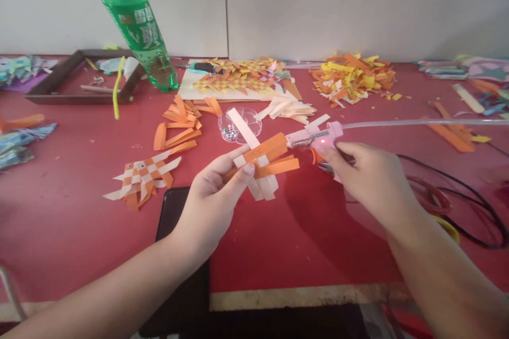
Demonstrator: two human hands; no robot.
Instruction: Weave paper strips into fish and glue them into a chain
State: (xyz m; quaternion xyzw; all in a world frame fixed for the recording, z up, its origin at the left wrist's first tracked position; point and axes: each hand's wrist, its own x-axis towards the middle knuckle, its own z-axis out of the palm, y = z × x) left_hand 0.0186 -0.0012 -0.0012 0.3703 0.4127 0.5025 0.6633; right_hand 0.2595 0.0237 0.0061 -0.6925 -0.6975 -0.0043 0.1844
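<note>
Pinched between the thumb and fingers of my left hand (222,180) is a partly woven piece of orange and cream paper strips (264,159), its loose ends pointing several ways. My right hand (369,175) is wrapped around a pink hot glue gun (324,137) with a small red light lit on its side. The gun's nozzle is at the right end of an orange strip; whether it touches cannot be told. A clear glue stick (421,123) runs out of the gun's back. To the left lies a woven orange and white paper fish (147,175) with small eyes.
Behind my hands are a clear divided dish (254,116), orange strips (181,122), cream strips (288,107) and a heap of yellow-orange scraps (353,77). A green bottle (147,37) stands by a dark frame (75,99). A black phone-like slab (170,212) and black cable (477,196) lie nearby.
</note>
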